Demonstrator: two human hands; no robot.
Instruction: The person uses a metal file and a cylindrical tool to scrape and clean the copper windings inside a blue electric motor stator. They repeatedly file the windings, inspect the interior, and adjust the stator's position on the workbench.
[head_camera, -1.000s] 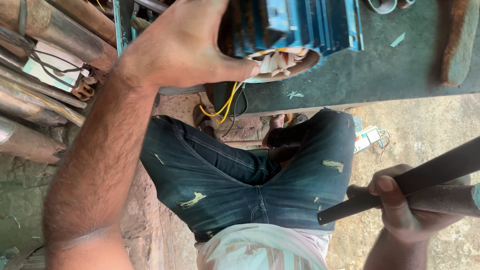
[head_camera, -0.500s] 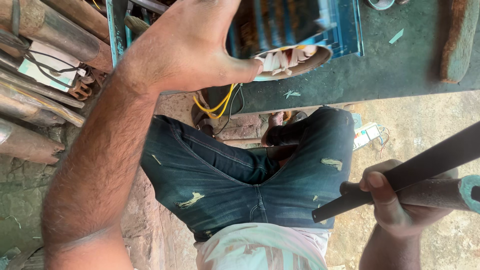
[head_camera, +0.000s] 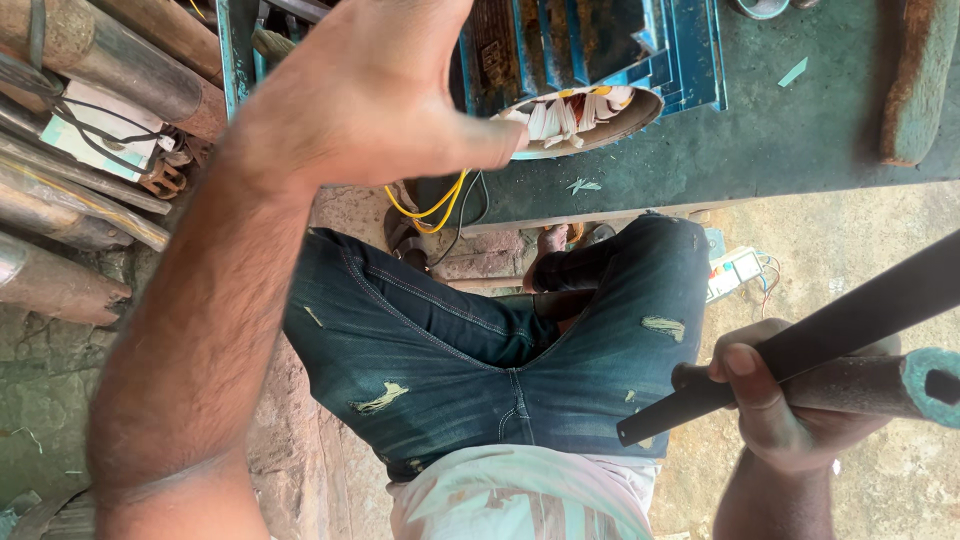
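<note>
The left hand (head_camera: 375, 95) is raised high in the frame, forearm running up from the lower left, palm spread and fingers stretched out, nothing clasped in it. Its thumb tip is seen against the rim of the blue motor housing (head_camera: 590, 60), whose open end shows white and yellow windings (head_camera: 570, 115); whether real contact is made cannot be told. To the far left, rusty pipes (head_camera: 70, 200) are stacked beside the forearm, with a tangle of dark cable over them. Yellow wires (head_camera: 430, 205) hang below the housing, over the edge of the green workbench (head_camera: 780, 140), and much of the housing's left part is hidden by the hand. In the middle, the person's jeans (head_camera: 500, 340) fill the view over a rough floor. At the lower right, the right hand (head_camera: 790, 400) is clenched around a dark flat bar (head_camera: 830, 325) and a rusty pipe with a green end (head_camera: 900, 380), both gripped together and slanting up towards the right edge.
</note>
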